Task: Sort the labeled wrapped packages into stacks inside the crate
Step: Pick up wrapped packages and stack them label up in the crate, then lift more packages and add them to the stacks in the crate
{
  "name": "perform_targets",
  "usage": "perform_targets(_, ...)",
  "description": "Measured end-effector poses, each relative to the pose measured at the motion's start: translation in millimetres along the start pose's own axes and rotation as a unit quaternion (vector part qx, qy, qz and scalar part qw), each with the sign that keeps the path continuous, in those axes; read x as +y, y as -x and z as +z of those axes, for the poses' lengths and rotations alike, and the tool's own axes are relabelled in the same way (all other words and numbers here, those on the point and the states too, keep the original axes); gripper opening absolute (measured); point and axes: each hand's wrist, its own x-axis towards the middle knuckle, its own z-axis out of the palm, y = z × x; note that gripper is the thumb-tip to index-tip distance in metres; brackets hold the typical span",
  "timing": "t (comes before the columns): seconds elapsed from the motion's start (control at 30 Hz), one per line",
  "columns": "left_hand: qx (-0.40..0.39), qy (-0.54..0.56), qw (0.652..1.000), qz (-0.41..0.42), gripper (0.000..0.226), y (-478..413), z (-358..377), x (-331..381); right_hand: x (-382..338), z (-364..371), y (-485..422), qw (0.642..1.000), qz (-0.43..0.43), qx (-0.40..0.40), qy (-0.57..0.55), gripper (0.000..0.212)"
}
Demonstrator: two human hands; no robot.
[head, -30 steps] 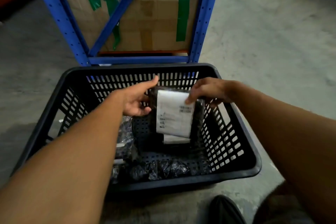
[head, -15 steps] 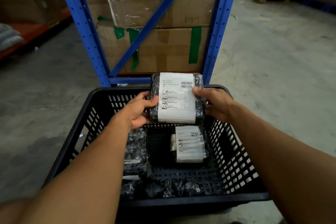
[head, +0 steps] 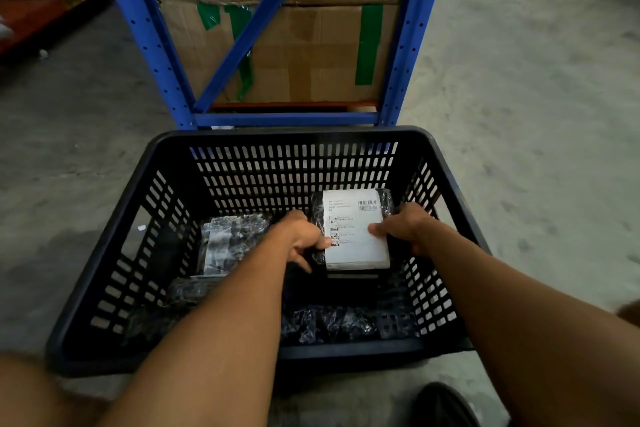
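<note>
Package (head: 353,229): we have lowered it from above the rim into the crate (head: 104,246), over another package.
Left hand (head: 300,236): grips its left edge.
Right hand (head: 403,227): grips its right edge.

Black slatted crate (head: 114,246) on concrete floor (head: 519,114); labeled package (head: 355,229), black wrap with white barcode label up, gripped at its sides by left hand (head: 301,239) and right hand (head: 407,227) inside the crate; second wrapped package (head: 228,241) at left; blue rack (head: 149,35) with cardboard boxes (head: 311,52) behind
</note>
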Motion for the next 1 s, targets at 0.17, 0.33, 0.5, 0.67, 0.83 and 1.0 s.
perform_targets(0.17,0.05,-0.029,0.998,0.003,0.063,-23,14,-3,7,3,-18,0.999,0.008,0.036,0.035,0.061)
perform_targets(0.33,0.062,-0.061,0.996,-0.011,0.055,-42,16,1,8,10,-38,0.996,0.008,0.065,0.059,0.051)
perform_targets(0.5,0.056,-0.087,0.994,-0.026,0.052,-52,19,5,12,12,-49,0.995,0.03,0.068,0.061,0.055)
perform_targets(0.67,0.071,-0.114,0.991,-0.017,0.049,-51,23,6,5,17,-48,0.991,0.02,0.08,0.101,0.035)
perform_targets(0.83,0.136,-0.244,0.959,0.048,0.041,-34,12,8,-2,29,-34,0.95,-0.072,0.152,0.262,0.031)
perform_targets(1.0,0.148,-0.368,0.918,0.021,0.018,-4,-66,8,-33,58,-8,0.901,-0.231,0.167,0.326,0.035)
